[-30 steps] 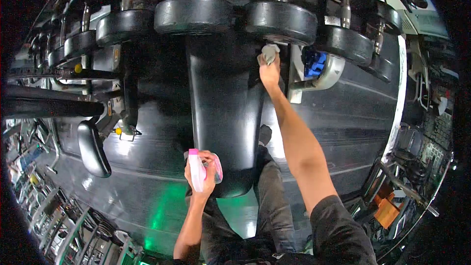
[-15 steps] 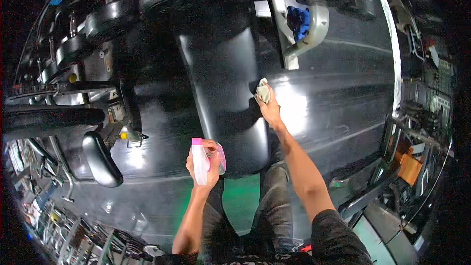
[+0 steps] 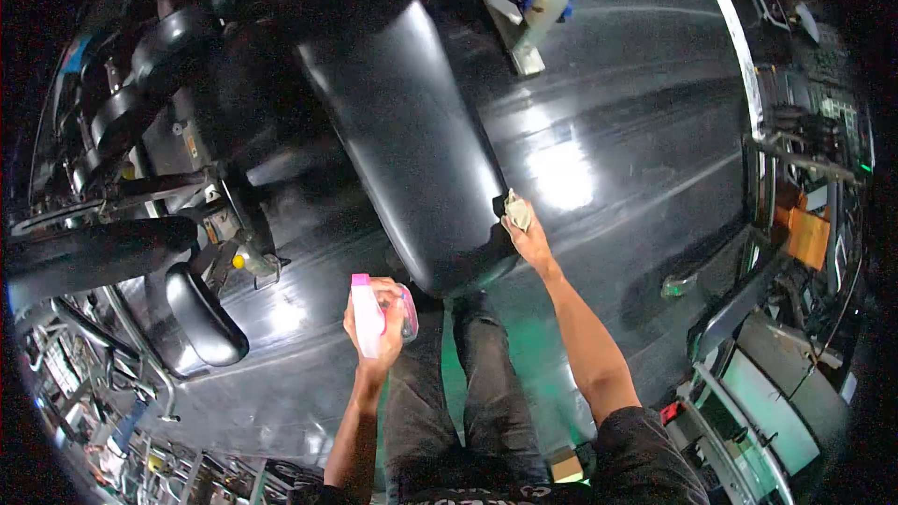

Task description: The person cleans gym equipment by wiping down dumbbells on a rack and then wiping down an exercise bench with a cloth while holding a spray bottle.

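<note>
A long padded black bench (image 3: 412, 131) stretches away in front of my legs. My right hand (image 3: 530, 236) grips a crumpled pale cloth (image 3: 516, 212), which is against the bench's right edge near its closer end. Wrapped round a spray bottle (image 3: 369, 318) with a white and pink trigger head is my left hand (image 3: 385, 313). That bottle is held to the left of the bench's near end, apart from the pad. Part of its clear body shows beside my fingers.
Dumbbells (image 3: 176, 37) line a rack at the upper left. A smaller black pad (image 3: 204, 318) stands on the left. A grey metal frame (image 3: 543, 0) with something blue rises beyond the bench. Gym machines and an orange-brown box (image 3: 807, 237) are along the right.
My right hand and the cloth have come down along the bench's right edge toward its near end. The view has shifted and turned. My left hand still holds the spray bottle.
</note>
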Motion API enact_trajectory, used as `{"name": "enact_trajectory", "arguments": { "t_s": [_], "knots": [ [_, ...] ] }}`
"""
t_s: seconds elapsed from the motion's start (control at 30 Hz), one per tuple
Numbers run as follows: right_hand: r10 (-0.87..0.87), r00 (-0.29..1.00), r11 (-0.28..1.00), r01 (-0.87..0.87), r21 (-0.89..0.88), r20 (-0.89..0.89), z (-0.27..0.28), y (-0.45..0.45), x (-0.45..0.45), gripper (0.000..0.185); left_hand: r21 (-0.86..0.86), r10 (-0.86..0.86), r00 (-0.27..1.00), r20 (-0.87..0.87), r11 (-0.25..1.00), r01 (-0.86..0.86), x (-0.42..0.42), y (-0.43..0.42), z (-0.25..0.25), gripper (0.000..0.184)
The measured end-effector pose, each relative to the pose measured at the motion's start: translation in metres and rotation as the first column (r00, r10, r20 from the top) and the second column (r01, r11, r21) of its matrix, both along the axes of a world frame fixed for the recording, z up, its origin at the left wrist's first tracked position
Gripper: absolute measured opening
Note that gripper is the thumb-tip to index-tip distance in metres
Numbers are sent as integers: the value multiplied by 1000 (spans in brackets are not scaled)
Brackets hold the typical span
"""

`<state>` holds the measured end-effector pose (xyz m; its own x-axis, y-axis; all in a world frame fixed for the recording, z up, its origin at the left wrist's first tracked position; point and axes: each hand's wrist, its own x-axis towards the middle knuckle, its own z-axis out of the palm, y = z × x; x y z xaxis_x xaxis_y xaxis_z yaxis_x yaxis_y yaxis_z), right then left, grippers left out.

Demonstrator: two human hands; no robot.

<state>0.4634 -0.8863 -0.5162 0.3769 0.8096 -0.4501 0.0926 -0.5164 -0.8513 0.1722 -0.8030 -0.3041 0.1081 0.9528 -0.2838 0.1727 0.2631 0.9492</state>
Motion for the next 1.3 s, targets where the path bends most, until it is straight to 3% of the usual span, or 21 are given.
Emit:
{"name": "enact_trajectory", "arguments": {
  "t_s": [0.2,0.3,0.33,0.4,0.47,0.53,0.6,0.7,0.73,0.8,0.87,0.9,0.93,1.07,1.13,1.17,1.23,1.3],
  "knots": [
    [-150,989,989,150,-4,-11,-16,-50,-22,48,31,-57,996,62,998,56,7,-36,1,11],
    [-163,975,986,154,70,151,-11,-60,-34,40,17,-26,994,108,1000,24,8,-51,13,15],
    [-174,974,983,165,75,145,-10,-64,-39,40,24,-36,994,102,999,34,5,-56,18,15],
    [-422,900,906,416,-71,-105,-9,-78,-53,38,30,-30,987,160,999,26,-1,-64,23,15],
    [-473,878,881,471,-42,-70,-9,-85,-68,34,50,-47,991,128,998,41,-10,-68,23,15],
    [-682,634,717,678,-163,-364,4,-83,-79,48,43,-25,988,149,999,19,-18,-69,18,15],
    [-715,579,677,713,-182,-391,-13,-93,-89,48,21,-39,992,116,999,37,-27,-69,10,15],
    [-794,371,534,803,-263,-481,-39,-113,-111,51,19,-97,994,53,995,96,-42,-59,5,13],
    [-776,228,496,797,-345,-589,-47,-125,-125,51,37,-136,990,20,990,135,-47,-55,5,13],
    [-825,-64,318,770,-553,-562,-9,-112,-163,44,12,-123,992,26,992,123,-55,-46,9,12],
    [-800,-240,267,677,-685,-550,-14,-113,-199,40,-4,-122,992,32,992,122,-63,-33,12,12],
    [-834,-271,169,704,-690,-481,-8,-106,-216,46,24,-135,991,17,991,135,-68,-27,13,12],
    [-788,-380,66,730,-681,-484,-8,-94,-224,46,51,-146,989,-1,988,146,-73,-22,14,13],
    [-788,-468,-126,758,-640,-400,-2,-62,-248,37,28,-125,992,8,992,125,-95,-1,16,13],
    [-662,-448,12,796,-606,-601,-44,-85,-261,28,-9,-122,992,-16,992,122,-105,6,12,13],
    [-666,-445,17,794,-608,-599,-45,-78,-264,28,-11,-115,993,-18,993,115,-110,10,11,13],
    [-584,-620,-113,701,-704,-524,-34,-52,-270,21,-18,-82,996,38,996,83,-119,16,6,13],
    [-498,-733,-136,593,-793,-463,-15,-18,-280,28,-16,-72,997,9,997,72,-127,21,2,14]
  ]
}}
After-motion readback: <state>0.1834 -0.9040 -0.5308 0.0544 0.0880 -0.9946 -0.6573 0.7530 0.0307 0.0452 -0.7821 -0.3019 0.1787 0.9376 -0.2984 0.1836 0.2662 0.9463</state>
